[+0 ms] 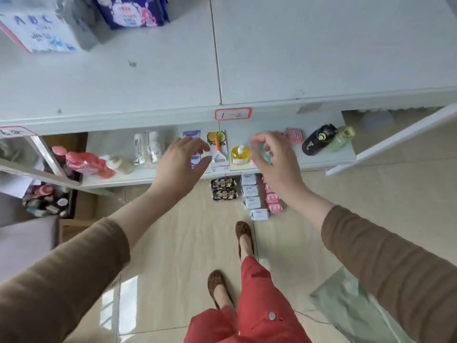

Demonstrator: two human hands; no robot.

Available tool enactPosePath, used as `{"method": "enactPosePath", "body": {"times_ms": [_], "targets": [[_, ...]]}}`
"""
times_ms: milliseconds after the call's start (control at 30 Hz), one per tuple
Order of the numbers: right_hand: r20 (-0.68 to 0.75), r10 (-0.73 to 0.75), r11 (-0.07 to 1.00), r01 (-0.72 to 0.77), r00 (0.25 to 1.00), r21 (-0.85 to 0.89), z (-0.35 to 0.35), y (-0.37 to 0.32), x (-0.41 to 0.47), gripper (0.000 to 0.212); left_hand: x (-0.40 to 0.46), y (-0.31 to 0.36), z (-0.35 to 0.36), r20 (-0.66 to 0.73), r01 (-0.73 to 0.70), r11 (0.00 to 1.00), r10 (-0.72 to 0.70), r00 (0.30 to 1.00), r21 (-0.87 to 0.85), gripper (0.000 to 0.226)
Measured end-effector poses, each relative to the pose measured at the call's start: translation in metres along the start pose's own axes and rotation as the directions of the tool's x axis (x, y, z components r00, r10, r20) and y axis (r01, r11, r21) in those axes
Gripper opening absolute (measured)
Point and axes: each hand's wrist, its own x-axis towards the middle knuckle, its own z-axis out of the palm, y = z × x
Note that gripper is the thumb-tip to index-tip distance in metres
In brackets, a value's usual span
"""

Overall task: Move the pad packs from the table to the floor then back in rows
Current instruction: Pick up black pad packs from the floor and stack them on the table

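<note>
Small pad packs lie in three rows on the floor below the shelf: two black ones, several white ABC ones and several pink ones. Both hands hover at the white table's front edge, above the lower shelf. My left hand is spread flat and holds nothing. My right hand has its fingers curled, and a small, blurred teal-green pack shows between thumb and fingers. At the table's far left stand a large white ABC pack and a purple pack.
The lower shelf carries a peeler on a card, a yellow bottle, black and green flasks, white tubes and pink bags. A crate of bottles sits at the left. My feet stand on the tiled floor just behind the rows.
</note>
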Motion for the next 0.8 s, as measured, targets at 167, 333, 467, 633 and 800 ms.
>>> {"method": "enactPosePath", "body": {"times_ms": [167, 333, 467, 633, 800], "targets": [[0.133, 0.240, 0.970, -0.242, 0.962, 0.000, 0.058, 0.082, -0.068, 0.024, -0.070, -0.047, 0.087, 0.211, 0.155, 0.988, -0.151, 0.966, -0.003, 0.013], [0.267, 0.504, 0.858, -0.512, 0.822, -0.043, 0.129, 0.179, -0.112, 0.036, -0.112, -0.107, 0.193, 0.395, 0.392, 0.919, -0.376, 0.838, 0.042, 0.029], [0.344, 0.579, 0.803, -0.590, 0.739, -0.084, 0.192, 0.264, -0.133, 0.048, -0.124, -0.162, 0.281, 0.469, 0.464, 0.876, -0.468, 0.749, 0.134, 0.045], [0.363, 0.596, 0.786, -0.613, 0.716, -0.081, 0.276, 0.363, -0.129, 0.056, -0.111, -0.234, 0.381, 0.380, 0.531, 0.832, -0.548, 0.745, 0.161, 0.058], [0.375, 0.557, 0.807, -0.589, 0.741, -0.035, 0.360, 0.440, -0.108, 0.064, -0.086, -0.309, 0.467, 0.285, 0.577, 0.806, -0.589, 0.757, 0.133, 0.066]]}}
